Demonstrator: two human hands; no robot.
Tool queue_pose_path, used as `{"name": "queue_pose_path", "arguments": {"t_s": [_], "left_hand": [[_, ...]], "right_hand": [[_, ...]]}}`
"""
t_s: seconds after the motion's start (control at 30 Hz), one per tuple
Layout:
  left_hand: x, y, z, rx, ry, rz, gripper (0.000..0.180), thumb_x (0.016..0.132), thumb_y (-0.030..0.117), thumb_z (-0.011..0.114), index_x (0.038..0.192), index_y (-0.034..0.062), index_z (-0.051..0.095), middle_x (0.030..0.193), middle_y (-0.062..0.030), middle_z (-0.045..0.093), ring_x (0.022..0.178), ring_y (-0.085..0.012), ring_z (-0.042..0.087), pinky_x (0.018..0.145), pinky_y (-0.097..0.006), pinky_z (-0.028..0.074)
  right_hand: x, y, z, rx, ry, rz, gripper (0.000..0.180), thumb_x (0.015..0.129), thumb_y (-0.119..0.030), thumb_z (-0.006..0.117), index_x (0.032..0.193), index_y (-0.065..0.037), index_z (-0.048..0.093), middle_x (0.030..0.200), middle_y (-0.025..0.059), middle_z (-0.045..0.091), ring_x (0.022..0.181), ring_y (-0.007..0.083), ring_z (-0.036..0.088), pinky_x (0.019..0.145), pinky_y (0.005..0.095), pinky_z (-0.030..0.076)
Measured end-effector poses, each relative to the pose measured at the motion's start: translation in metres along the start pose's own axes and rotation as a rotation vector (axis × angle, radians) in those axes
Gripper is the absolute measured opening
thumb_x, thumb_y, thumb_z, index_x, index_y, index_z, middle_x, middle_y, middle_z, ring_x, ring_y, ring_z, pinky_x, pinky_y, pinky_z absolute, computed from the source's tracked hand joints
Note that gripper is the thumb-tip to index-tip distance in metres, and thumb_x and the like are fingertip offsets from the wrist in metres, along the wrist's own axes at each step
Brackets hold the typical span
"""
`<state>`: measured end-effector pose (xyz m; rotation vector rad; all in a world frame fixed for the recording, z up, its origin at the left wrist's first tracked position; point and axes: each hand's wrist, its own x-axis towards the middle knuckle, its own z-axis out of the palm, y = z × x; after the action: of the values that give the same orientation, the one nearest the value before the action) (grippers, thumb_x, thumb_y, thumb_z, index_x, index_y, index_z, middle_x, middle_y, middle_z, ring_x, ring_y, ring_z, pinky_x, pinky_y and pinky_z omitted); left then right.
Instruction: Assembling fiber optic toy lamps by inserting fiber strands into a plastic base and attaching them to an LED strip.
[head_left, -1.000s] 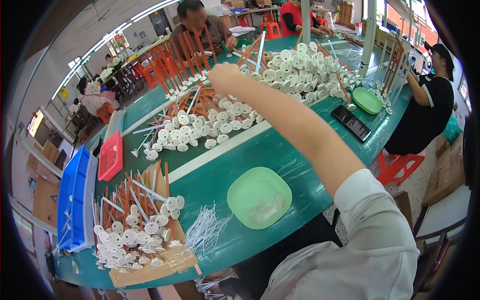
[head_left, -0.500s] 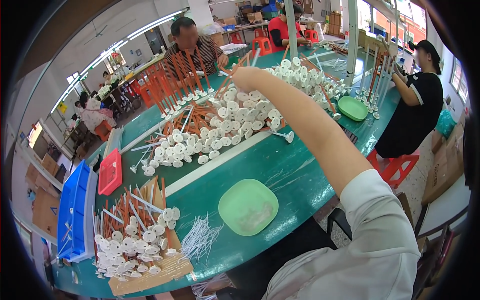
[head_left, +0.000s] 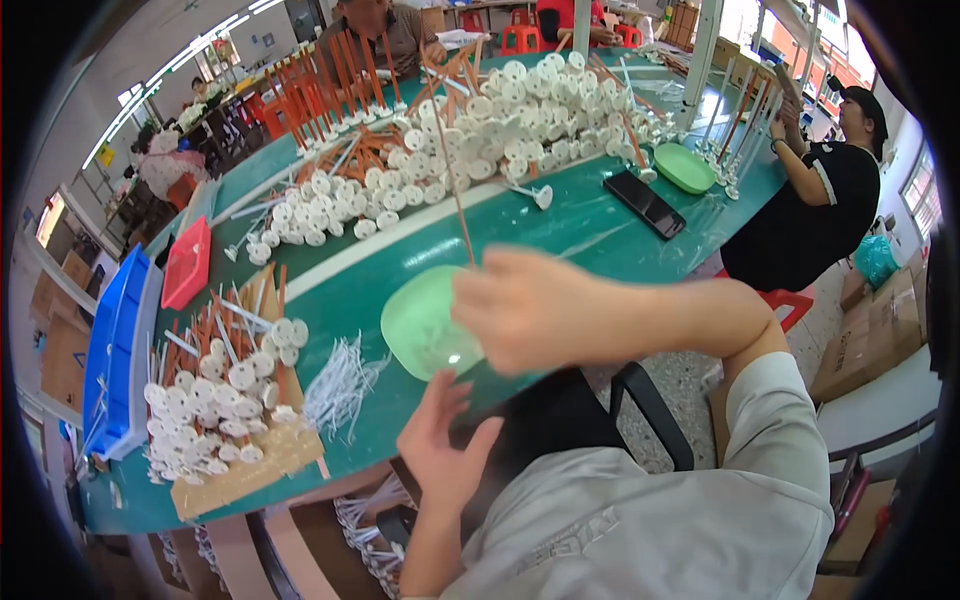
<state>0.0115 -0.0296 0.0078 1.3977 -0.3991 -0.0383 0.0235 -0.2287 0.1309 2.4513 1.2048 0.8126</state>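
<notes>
The right hand [head_left: 525, 312] is blurry, but its fingers look curled up tight and hold a long, thin brown stick [head_left: 459, 215]. The stick is straight and smooth-looking, and it leans up over the green table [head_left: 335, 297]. The left hand [head_left: 447, 445] is bare, with its fingers bent a little and its thumb spread wide.

A shiny, light green dish [head_left: 402, 318] with soft, round corners sits behind the left hand. Something pale is in it, too blurry to tell. The right hand hides the right side of this dish.

To the left lies a messy bunch of thin white ties [head_left: 340, 388]. Next to it, a flat brown cardboard piece [head_left: 243, 481] holds a pile of sticks with round white ends [head_left: 212, 400]. Past that are a long blue tray [head_left: 117, 340] and a red basket [head_left: 187, 268].

A much bigger heap of white-ended sticks [head_left: 525, 125] lies across the table. A flat black phone [head_left: 645, 204] lies near another green dish [head_left: 685, 168]. A person in black [head_left: 808, 212] is on the right.
</notes>
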Motion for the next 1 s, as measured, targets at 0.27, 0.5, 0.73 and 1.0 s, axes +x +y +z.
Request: {"name": "queue_pose_path", "arguments": {"t_s": [0.27,0.5,0.73,1.0], "left_hand": [[-0.052,-0.022,0.013,-0.32,-0.335,-0.073,0.029,0.083,0.005,0.071,0.108,-0.0071,0.062,0.099,-0.0082,0.066,0.091,-0.0134,0.062,0.08,-0.027,0.05],[-0.059,-0.011,0.03,-0.986,-0.358,-0.176,0.056,0.096,0.021,0.059,0.141,-0.0051,0.037,0.128,-0.0141,0.055,0.116,-0.0251,0.055,0.098,-0.04,0.044],[-0.07,-0.022,0.022,-0.909,-0.413,-0.214,0.058,0.096,0.02,0.059,0.142,-0.0056,0.034,0.132,-0.0173,0.054,0.118,-0.0251,0.055,0.1,-0.04,0.044],[-0.073,-0.042,0.017,-0.992,-0.469,-0.189,0.057,0.096,0.019,0.058,0.142,-0.0053,0.033,0.129,-0.0176,0.055,0.118,-0.0254,0.055,0.096,-0.041,0.048]], "right_hand": [[-0.033,-0.082,-0.032,0.202,-0.031,-0.006,0.019,0.049,-0.021,0.061,0.062,-0.007,0.061,0.072,0.0021,0.05,0.073,0.0191,0.049,0.055,0.0301,0.039],[-0.068,-0.115,0.008,0.508,0.644,0.44,0.038,0.057,-0.007,0.079,0.093,-0.003,0.07,0.092,0.0088,0.065,0.074,0.0242,0.059,0.06,0.0322,0.049],[-0.072,-0.146,0.042,0.583,0.811,0.56,0.034,0.055,-0.004,0.082,0.088,-0.004,0.073,0.086,0.0073,0.067,0.069,0.0233,0.06,0.057,0.0285,0.05],[-0.07,-0.151,0.047,0.505,0.853,0.563,0.032,0.055,0.0,0.072,0.086,-0.002,0.072,0.083,0.0079,0.068,0.066,0.0231,0.061,0.056,0.0273,0.053]]}}
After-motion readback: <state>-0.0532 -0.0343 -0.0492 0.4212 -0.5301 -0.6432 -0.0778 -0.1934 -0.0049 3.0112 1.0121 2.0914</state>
